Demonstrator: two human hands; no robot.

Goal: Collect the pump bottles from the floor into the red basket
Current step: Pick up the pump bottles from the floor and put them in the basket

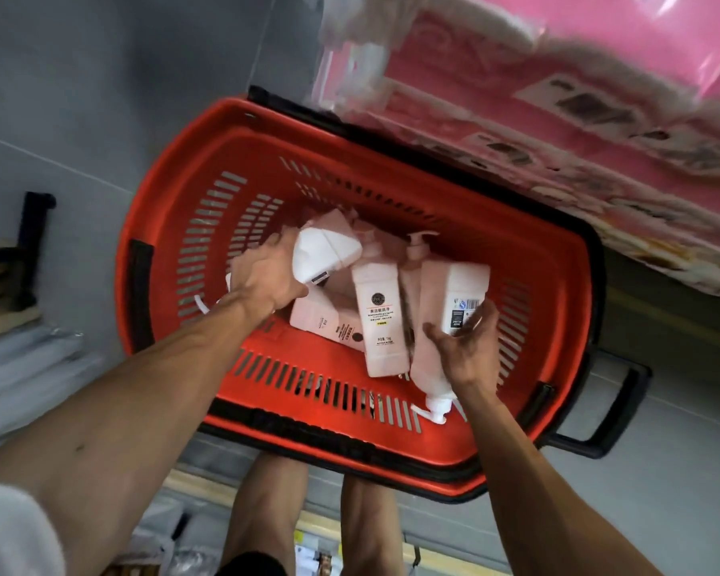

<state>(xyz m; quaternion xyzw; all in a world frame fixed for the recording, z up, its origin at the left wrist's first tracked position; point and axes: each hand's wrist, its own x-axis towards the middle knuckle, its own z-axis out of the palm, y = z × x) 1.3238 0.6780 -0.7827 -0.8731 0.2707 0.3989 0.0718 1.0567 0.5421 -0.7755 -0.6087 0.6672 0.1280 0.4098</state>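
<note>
Looking straight down into red basket (167,189), which is sitting on the grey floor (80,97).

Left grip (267,276) is reaching into the basket's left half, fingers curling round the edge of a pale bottle (327,251) and holding it tilted above the pile.

Right grip (460,347) is clamping a pink barcode bottle (445,284) between thumb and fingers. It's lying lengthwise on the right side of the basket, with its white pump (435,409) pointing at the near wall. The fingers are motion-blurred, so I can't tell exact finger placement.

Between the two grips a labelled bottle (381,322) is lying face up, touching the barcode bottle's side. Another pink bottle (321,322) is lying under it, to the left. One more pump head (418,239) is sticking up behind them. All the bottles in view are sitting inside the basket.

Black pull handle (599,413) is sticking out of the basket's right end. Pink wrapped packs (558,97) are filling the upper right, blurred. The person's bare legs (267,513) are showing below the basket's near rim.
</note>
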